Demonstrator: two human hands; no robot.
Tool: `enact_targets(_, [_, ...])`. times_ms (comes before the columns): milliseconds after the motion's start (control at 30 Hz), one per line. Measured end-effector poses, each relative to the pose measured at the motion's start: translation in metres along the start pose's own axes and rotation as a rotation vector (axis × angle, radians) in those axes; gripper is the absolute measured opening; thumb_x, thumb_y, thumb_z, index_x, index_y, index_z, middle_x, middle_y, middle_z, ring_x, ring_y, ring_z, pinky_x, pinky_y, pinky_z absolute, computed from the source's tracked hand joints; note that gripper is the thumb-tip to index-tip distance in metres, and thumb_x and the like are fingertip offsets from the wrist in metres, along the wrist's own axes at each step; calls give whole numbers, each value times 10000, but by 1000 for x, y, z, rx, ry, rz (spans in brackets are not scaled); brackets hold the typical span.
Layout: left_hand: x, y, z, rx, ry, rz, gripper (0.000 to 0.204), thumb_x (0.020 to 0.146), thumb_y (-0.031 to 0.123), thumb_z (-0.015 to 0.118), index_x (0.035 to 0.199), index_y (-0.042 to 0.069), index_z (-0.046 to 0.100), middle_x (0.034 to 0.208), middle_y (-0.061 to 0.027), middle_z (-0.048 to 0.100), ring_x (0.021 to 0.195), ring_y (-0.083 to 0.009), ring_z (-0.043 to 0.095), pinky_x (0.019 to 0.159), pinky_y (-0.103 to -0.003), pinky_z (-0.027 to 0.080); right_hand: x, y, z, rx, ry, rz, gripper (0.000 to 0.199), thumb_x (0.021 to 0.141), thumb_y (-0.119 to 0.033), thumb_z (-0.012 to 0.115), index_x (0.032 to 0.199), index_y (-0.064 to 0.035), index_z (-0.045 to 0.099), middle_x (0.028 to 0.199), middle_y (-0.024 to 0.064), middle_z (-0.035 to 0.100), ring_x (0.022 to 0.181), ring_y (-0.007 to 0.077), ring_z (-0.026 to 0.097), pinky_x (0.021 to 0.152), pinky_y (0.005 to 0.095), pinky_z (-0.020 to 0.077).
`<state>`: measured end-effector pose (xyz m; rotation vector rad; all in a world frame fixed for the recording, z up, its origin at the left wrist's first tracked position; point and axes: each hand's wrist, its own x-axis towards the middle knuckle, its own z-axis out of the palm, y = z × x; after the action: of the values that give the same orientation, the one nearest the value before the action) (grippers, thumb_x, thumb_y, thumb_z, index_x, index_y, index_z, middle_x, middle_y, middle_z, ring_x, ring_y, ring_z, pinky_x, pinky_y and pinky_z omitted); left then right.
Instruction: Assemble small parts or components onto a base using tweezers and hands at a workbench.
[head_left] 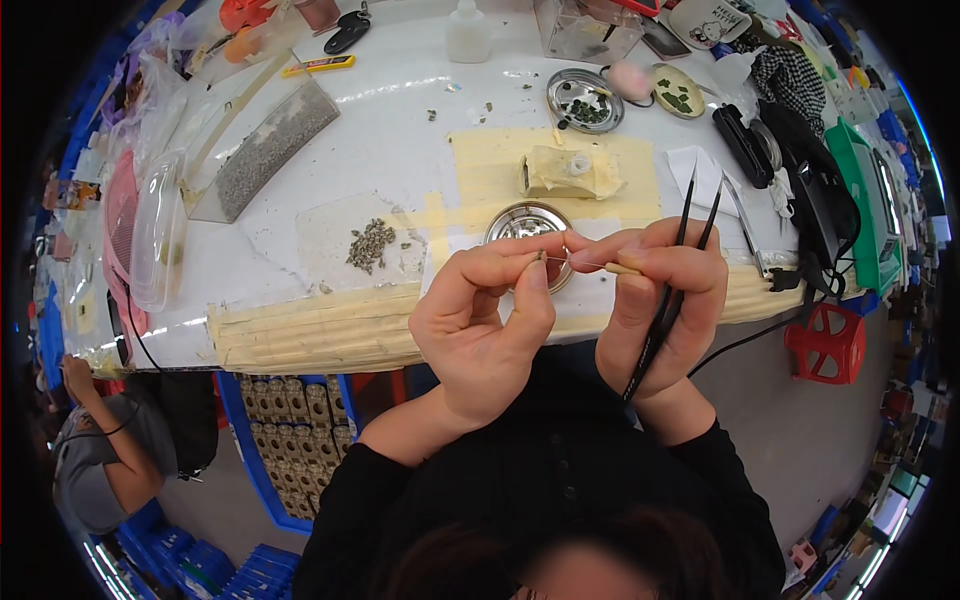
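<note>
My left hand (478,325) pinches a tiny brownish piece (541,257) between thumb and index finger; its exact kind is too small to tell. From the right, my right hand (665,300) brings a thin needle-like tool (613,267) with a pale yellow grip to that piece, pinched between thumb and fingers. The same hand also carries black tweezers (662,320), their tips pointing up and apart. Partly hidden behind both hands is a round metal dish (520,212). Left of my hands, small metallic pieces (371,245) lie in a heap on a clear sheet.
A tape-wrapped block (572,173) stands beyond the dish. Farther back are a metal tray with green bits (585,101), a pale dish (678,92) and a white bottle (468,35). At left lies a clear lidded box (158,235). Another person (110,455) sits at lower left.
</note>
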<state>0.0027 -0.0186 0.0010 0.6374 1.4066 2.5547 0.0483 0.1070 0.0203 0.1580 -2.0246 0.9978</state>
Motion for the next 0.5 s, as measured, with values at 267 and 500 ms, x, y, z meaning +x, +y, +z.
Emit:
enact_targets(267, [0, 2, -1, 101, 59, -42, 62, 857, -67, 598, 918, -55, 592, 1019, -173, 660, 931, -171, 638, 847, -304, 522, 7, 4, 3, 200, 207, 101, 112, 948, -117, 544, 971, -20, 493, 813, 71, 630, 717, 162, 513, 681, 265, 450])
enact_targets(500, [15, 1, -17, 482, -63, 148, 128, 793, -76, 654, 917, -45, 654, 941, -141, 687, 789, -160, 655, 726, -271, 527, 30, 43, -12, -302, 109, 56, 93, 822, -4, 668, 871, -24, 591, 770, 84, 560, 692, 223, 531, 618, 307, 425])
